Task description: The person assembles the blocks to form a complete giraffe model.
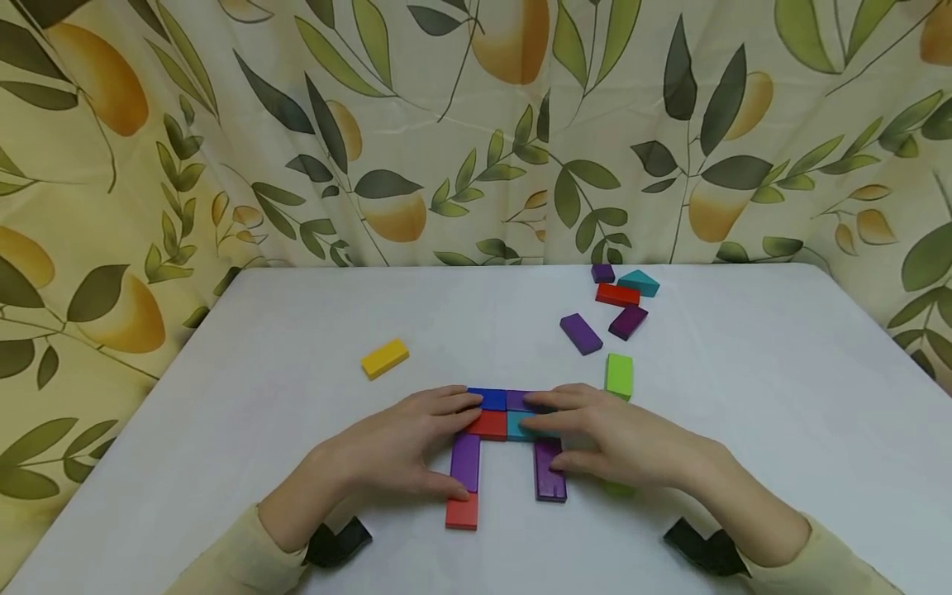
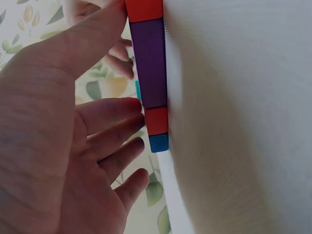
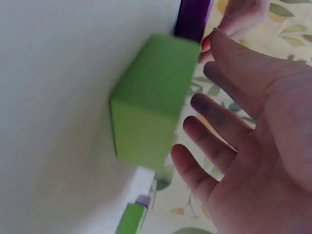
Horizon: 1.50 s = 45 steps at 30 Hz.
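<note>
Leaf-and-fruit curtain (image 1: pixel 476 49) behind, white table (image 1: pixel 245 397) in front. Blocks lie straight on the tabletop, center, under both hands: blue block (image 1: pixel 487 399) and violet block (image 1: pixel 517 400) in far row, red block (image 1: pixel 489 426) and teal block (image 1: pixel 514 431) in next row; left leg is purple block (image 1: pixel 465 461) then coral block (image 1: pixel 461 514) at near end; right leg is plum block (image 1: pixel 549 489). Left hand (image 1: pixel 409 438) along left side, fingers extended and spread, thumb on coral block. Right hand (image 1: pixel 613 434) at right side, fingers straight, spread; can't tell how firmly either presses. Hands apart. Green block (image 3: pixel 148 105) right of plum block, mostly under right hand; lime block (image 1: pixel 619 372) just beyond. Yellow block (image 1: pixel 384 359) far left; loose pile (image 1: pixel 617 295) far right, including teal triangle (image 1: pixel 641 284)
</note>
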Tool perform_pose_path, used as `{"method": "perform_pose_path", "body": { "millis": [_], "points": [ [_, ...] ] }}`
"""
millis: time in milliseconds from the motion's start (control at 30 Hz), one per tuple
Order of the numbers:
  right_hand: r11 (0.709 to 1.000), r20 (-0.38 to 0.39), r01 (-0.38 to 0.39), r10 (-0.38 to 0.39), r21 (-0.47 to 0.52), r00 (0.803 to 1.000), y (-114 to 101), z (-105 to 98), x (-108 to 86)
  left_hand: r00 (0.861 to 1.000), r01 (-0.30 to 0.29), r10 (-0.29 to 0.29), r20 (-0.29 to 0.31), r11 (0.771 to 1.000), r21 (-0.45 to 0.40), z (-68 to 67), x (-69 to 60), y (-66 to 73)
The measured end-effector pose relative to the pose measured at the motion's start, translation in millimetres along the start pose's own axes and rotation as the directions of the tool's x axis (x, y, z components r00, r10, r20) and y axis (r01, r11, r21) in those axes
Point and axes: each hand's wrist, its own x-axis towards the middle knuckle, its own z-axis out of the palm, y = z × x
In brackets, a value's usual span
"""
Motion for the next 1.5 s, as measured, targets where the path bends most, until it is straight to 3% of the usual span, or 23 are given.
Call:
{"method": "perform_pose_path", "body": {
  "millis": [333,600,800,1200,1367,1500],
  "points": [
    [0.994,-0.064,-0.079,0.083,0.069,0.994,11.7,-14.4,-26.4,0.992,-0.117,0.115,-0.044,0.992,-0.041,-0.7,8.0,-4.6],
    [0.988,0.025,-0.137,0.135,0.072,0.99,22.2,-14.7,-52.9,0.986,-0.16,0.159,-0.053,0.987,-0.014,-1.5,8.7,-5.3],
    [0.994,0.075,-0.1,0.097,0.045,0.992,25.7,-12.7,-60.4,0.986,-0.157,0.156,-0.05,0.988,-0.01,1.9,6.5,-6.4],
    [0.992,0.114,-0.057,0.044,0.116,0.993,25.1,-7.9,-55.8,0.989,-0.137,0.136,-0.05,0.99,-0.029,5.3,2.4,-8.5],
    [0.993,0.084,-0.063,0.054,0.104,0.995,25.4,-8.4,-52.4,0.988,-0.142,0.14,-0.059,0.989,-0.031,5.2,3.4,-9.5],
    [0.996,0.015,-0.051,0.05,0.07,0.999,23.7,-9.8,-51.2,0.989,-0.136,0.133,-0.057,0.99,-0.047,4.3,4.0,-10.0]
  ]
}}
